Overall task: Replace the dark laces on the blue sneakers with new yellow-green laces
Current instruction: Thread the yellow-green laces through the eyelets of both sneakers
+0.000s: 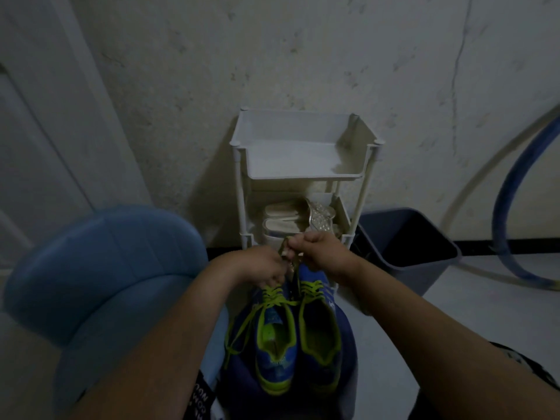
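Head view only.

Blue sneakers [295, 344] sit side by side low in the centre of the frame. Their long axis runs up the frame, heels at the bottom and toes up by our hands. Yellow-green laces [274, 297] already cross the eyelets on both. The loose ends of the frame-left shoe's lace trail down and left.

Left hand [263, 265] and right hand [320, 253] meet just above the toe ends, knuckles nearly touching. Both are curled tight, pinching a dark strand [287, 256] between them. We judge it's an old lace, but it's too dim to confirm. The strand hangs roughly along the shoe axis, over the gap between the two toes.

Key relation: the hands are on the far, toe side of the shoes, and the untied ends lie back toward us at lower left. Our left hand is nearer to them, with its fingertips by the lowest crossings.

Judgement: lacing looks nearly done. The dark strand still has to go, then tying off.

Behind: white rack [303, 177], dark bin [394, 268] to its right.
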Motion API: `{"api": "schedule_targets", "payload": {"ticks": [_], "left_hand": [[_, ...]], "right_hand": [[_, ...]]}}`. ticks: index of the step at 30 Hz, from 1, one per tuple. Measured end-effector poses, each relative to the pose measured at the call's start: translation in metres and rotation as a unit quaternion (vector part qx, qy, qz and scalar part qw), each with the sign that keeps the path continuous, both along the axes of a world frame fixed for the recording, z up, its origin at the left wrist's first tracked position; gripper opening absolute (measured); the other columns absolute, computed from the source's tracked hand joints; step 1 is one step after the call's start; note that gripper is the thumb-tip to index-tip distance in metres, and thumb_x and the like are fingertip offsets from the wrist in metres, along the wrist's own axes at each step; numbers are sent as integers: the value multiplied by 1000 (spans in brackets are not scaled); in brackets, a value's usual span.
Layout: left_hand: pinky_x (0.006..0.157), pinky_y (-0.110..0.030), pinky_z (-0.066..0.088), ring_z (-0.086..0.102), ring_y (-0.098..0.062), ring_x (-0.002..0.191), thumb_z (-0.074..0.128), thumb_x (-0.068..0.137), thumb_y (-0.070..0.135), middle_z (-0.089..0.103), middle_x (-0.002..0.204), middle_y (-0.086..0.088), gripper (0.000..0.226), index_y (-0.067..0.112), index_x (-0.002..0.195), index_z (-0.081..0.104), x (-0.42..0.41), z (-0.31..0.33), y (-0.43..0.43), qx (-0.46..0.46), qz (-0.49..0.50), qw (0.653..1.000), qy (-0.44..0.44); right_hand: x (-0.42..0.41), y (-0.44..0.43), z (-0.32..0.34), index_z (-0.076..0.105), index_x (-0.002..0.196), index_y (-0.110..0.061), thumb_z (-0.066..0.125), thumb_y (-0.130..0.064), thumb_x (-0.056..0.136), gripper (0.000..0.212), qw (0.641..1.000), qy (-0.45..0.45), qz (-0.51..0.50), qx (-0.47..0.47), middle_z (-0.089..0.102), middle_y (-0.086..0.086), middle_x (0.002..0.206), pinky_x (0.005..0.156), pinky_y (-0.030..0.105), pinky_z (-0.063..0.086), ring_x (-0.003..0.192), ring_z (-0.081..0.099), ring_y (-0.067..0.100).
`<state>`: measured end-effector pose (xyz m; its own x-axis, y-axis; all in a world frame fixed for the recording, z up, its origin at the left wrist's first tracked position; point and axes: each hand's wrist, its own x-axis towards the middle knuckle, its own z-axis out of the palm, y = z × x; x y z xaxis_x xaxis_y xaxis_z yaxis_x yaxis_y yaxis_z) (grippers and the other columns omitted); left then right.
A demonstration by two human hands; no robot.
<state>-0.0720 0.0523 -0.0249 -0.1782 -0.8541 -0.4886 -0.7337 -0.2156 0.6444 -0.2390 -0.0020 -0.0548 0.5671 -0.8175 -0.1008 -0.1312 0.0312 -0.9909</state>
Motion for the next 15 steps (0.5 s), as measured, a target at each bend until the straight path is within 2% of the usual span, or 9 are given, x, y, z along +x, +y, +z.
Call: {"api": "schedule_targets", "payload": {"ticks": [2, 4, 6, 7, 9, 12, 13, 15], "left_hand": [[69, -27, 43, 52, -11, 71, 56, 92, 8, 57, 78, -1, 10, 16, 88, 62, -9, 0, -5, -91, 63, 993, 52], [72, -29, 45, 54, -13, 75, 58, 89, 2, 57, 77, -3, 16, 16, 80, 61, -20, 1, -7, -104, 119, 975, 154], [73, -29, 45, 58, -11, 72, 65, 86, 7, 63, 72, -4, 14, 14, 73, 65, -29, 0, -8, -118, 123, 968, 186], [72, -27, 45, 59, -10, 71, 70, 83, 12, 68, 74, -7, 10, 12, 74, 70, -32, -1, -8, -126, 113, 971, 168], [71, -26, 43, 59, -11, 74, 74, 82, 22, 72, 86, -13, 14, 9, 78, 76, -33, -5, -10, -152, 96, 977, 116], [71, -28, 45, 61, -14, 73, 72, 85, 32, 74, 81, -7, 22, 15, 73, 78, -26, -14, -16, -149, 77, 986, 27], [74, -29, 49, 63, -15, 77, 71, 85, 32, 74, 83, -5, 20, 16, 76, 79, -24, -15, -16, -128, 62, 989, -28], [82, -32, 53, 66, -22, 92, 69, 85, 29, 72, 99, -8, 22, 10, 93, 76, -21, -17, -17, -77, 11, 980, -182]], "right_hand": [[-5, 1, 6, 69, 88, -9, 55, -18, 99, 21, 999, -30, -19, 12, 68, -1, 72, 42, 19, 26, 41, 36, 6], [-9, -1, 9, 68, 87, -9, 54, -17, 100, 21, 998, -44, -28, 29, 65, -5, 62, 43, 19, 32, 41, 40, 7], [-15, -4, 10, 72, 91, -10, 59, -20, 97, 17, 995, -68, -45, 49, 68, 5, 74, 52, 25, 40, 49, 47, 16], [-18, -6, 10, 73, 94, -11, 61, -20, 96, 15, 993, -78, -61, 56, 68, 10, 83, 50, 26, 39, 48, 44, 15], [-26, -6, 15, 69, 100, -9, 58, -17, 97, 14, 989, -91, -92, 67, 67, 9, 89, 39, 20, 30, 41, 35, 8], [-37, -9, 17, 66, 106, 0, 57, -21, 98, 24, 988, -94, -110, 57, 65, 10, 91, 38, 19, 26, 41, 30, 9], [-40, -10, 16, 66, 107, 2, 59, -25, 97, 29, 989, -81, -111, 47, 63, 13, 92, 39, 21, 25, 43, 30, 11], [-45, -9, 14, 69, 105, -1, 58, -27, 98, 29, 991, -58, -119, 35, 66, 12, 94, 41, 22, 26, 45, 30, 13]]}}
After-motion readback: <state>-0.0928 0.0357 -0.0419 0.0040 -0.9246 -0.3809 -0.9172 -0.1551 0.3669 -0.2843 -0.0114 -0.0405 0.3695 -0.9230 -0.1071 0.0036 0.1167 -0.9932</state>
